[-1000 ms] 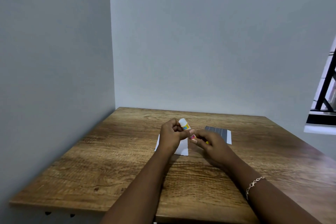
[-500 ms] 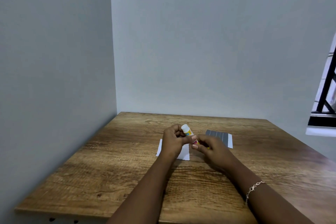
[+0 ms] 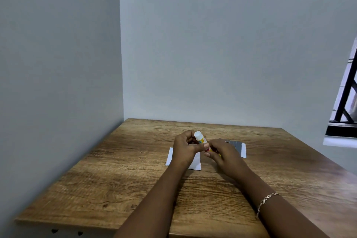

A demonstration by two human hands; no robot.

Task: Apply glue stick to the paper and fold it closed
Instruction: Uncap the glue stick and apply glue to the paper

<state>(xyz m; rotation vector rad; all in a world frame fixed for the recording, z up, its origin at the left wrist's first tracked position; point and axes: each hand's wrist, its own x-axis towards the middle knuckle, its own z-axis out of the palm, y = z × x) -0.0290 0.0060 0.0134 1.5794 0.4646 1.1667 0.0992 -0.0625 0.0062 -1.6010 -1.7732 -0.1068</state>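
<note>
A small glue stick [image 3: 200, 138] with a white end and a yellow label is held tilted above the table between both hands. My left hand [image 3: 184, 148] grips its upper part, and my right hand [image 3: 222, 152] grips its lower end, which the fingers hide. A white sheet of paper [image 3: 196, 162] lies flat on the wooden table [image 3: 116, 179], mostly covered by my left hand. Whether the cap is on the stick I cannot tell.
A second sheet with a dark grey face and a white strip [image 3: 240, 148] lies just right of my hands. Grey walls close the table's left and far sides. A window with a black frame [image 3: 345, 110] is at the far right.
The hands and glue stick stay together over the paper with small finger shifts. The camera has tilted slightly, so the table sits lower in view.
</note>
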